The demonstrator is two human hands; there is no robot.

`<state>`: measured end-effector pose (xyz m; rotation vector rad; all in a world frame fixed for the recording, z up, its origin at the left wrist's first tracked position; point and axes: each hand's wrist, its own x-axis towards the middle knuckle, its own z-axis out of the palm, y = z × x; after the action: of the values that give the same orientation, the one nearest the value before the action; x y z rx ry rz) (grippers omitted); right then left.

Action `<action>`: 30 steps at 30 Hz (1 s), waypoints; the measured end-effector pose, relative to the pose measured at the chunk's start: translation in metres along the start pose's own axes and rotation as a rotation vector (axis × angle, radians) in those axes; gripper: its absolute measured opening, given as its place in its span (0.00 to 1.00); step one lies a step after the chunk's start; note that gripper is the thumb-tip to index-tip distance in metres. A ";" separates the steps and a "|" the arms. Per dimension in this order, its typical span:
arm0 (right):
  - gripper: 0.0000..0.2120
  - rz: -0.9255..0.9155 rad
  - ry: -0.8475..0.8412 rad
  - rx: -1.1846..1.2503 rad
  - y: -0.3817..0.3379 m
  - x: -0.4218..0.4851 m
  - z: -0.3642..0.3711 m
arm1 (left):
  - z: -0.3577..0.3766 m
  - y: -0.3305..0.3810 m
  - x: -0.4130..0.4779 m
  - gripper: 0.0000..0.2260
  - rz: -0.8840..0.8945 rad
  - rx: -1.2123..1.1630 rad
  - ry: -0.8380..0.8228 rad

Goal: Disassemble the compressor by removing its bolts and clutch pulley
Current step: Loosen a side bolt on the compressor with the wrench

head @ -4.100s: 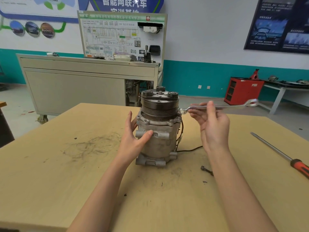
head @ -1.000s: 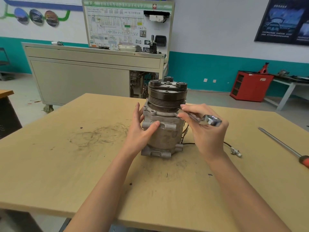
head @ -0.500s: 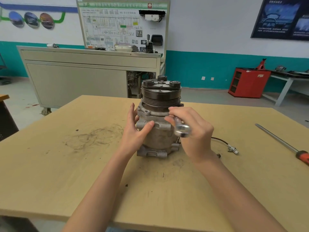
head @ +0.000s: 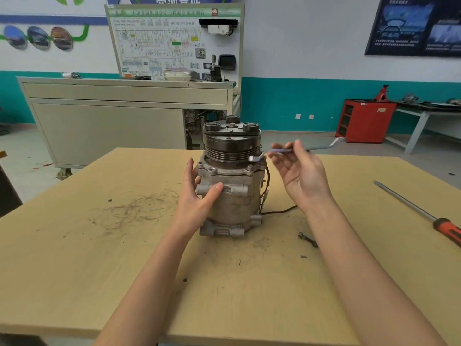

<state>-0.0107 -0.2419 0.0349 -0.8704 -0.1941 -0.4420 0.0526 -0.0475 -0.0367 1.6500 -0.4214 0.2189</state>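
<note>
Compressor [head: 232, 196] is standing upright at the middle of the table [head: 74, 258], clutch pulley [head: 230, 148] on top, with the left hand [head: 197, 198] gripping its housing from nine o'clock, thumb curled across the front. At two o'clock the right hand [head: 303, 176] is pinching a wrench [head: 319, 147] between thumb and fingertips, remaining fingers loosely spread, the wrench's near end sitting on the flange just under the pulley. A screwdriver [head: 411, 208] is lying out at three o'clock.

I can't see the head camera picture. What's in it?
A person's left hand grips a grey metal compressor standing upright on a tan wooden table, while the right hand pinches a long silver wrench whose end sits just under the dark grooved pulley. An orange-handled screwdriver lies to the right.
</note>
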 end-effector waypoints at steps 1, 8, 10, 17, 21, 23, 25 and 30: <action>0.14 -0.108 0.047 -0.072 -0.001 -0.001 0.002 | 0.000 0.000 0.000 0.37 -0.001 0.003 -0.001; 0.14 -0.988 -0.027 -1.007 0.010 -0.025 0.025 | 0.000 0.001 0.000 0.37 0.020 0.009 -0.010; 0.16 -1.158 -0.096 -1.152 0.016 -0.030 0.029 | 0.000 0.001 0.000 0.37 0.033 0.011 -0.009; 0.06 -1.261 -0.094 -1.327 0.030 -0.036 0.034 | 0.001 0.001 0.000 0.37 0.048 0.006 -0.008; 0.05 -1.250 -0.182 -1.371 0.038 -0.038 0.034 | 0.000 0.003 -0.001 0.38 0.042 -0.059 -0.024; 0.04 -1.244 -0.201 -1.364 0.037 -0.037 0.034 | 0.001 0.003 -0.001 0.38 0.045 -0.073 -0.029; 0.05 -1.251 -0.209 -1.340 0.037 -0.036 0.033 | 0.001 0.003 -0.001 0.37 0.051 -0.049 -0.021; 0.10 -0.674 -0.086 -0.728 0.028 -0.033 0.017 | 0.001 0.000 0.000 0.37 0.042 -0.008 -0.005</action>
<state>-0.0273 -0.2031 0.0150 -1.5409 -0.4224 -1.1473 0.0530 -0.0489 -0.0370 1.6354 -0.4604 0.2439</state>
